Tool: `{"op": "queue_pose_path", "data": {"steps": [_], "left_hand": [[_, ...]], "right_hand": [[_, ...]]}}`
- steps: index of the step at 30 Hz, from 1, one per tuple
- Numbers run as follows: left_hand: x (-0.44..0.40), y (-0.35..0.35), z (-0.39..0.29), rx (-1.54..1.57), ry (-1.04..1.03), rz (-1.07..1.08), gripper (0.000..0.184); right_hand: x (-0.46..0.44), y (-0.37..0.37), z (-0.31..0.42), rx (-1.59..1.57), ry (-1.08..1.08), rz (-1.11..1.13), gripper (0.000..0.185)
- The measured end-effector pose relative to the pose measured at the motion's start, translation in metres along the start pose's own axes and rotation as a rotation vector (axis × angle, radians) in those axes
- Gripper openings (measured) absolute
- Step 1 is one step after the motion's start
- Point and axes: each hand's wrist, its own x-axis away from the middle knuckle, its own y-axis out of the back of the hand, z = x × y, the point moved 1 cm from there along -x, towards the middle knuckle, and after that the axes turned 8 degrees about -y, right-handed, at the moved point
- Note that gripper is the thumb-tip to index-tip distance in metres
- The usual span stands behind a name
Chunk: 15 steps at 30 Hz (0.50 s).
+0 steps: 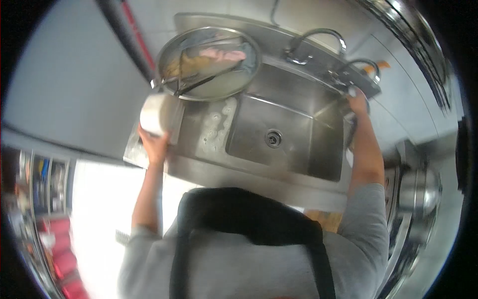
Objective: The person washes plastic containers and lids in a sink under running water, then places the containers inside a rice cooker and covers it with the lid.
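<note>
My left hand (155,145) grips a white, rounded container (158,113), held tilted over the left end of the steel counter (199,167). At the right end of the sink (289,119), my right hand (357,102) reaches beside the right faucet (366,64). Its fingers are bent around something small, too blurred to name. The sink basin shows a bare drain (273,138). Left of the basin, white suds (214,124) lie on the steel. A large round metal basin (162,62) stands behind them, with cloths (219,55) and dark-handled utensils in cloudy water.
Another curved faucet (318,32) rises at the sink's back edge. A red and black pole (137,37) leans at the upper left. Metal pots (420,192) stand at the right, and shelves (50,184) with red bins (62,259) are at the lower left.
</note>
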Motion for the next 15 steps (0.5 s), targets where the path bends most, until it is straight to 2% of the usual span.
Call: {"op": "queue_pose_path", "data": {"steps": [2, 4, 5, 6, 8, 9, 12, 15], "left_hand": [[-0.002, 0.008, -0.016, 0.046, 0.180, -0.092, 0.096], [0.002, 0.021, -0.003, 0.106, 0.210, -0.210, 0.099], [0.009, 0.031, -0.016, 0.018, 0.174, -0.228, 0.099], [0.014, 0.039, -0.030, -0.065, 0.136, -0.235, 0.099], [0.035, 0.050, -0.041, -0.003, 0.057, -0.318, 0.099], [0.046, 0.054, -0.056, -0.087, 0.105, -0.331, 0.097], [0.077, 0.061, -0.060, -0.156, 0.138, -0.345, 0.098], [0.109, 0.064, -0.058, -0.235, -0.017, -0.292, 0.100]], "right_hand": [[-0.046, -0.028, -0.023, 0.058, 0.073, -0.003, 0.063], [-0.073, -0.052, -0.037, 0.137, 0.243, -0.037, 0.056], [-0.069, -0.051, -0.037, 0.182, 0.312, -0.057, 0.053], [-0.068, -0.048, -0.038, 0.260, 0.287, -0.012, 0.047], [-0.039, -0.002, 0.008, 0.418, 0.233, 0.073, 0.037], [-0.043, -0.012, -0.001, 0.503, 0.295, 0.114, 0.029], [-0.015, -0.021, -0.001, 0.107, 0.318, 0.499, 0.030], [0.036, -0.052, -0.008, -1.240, -0.267, 0.904, 0.034]]}}
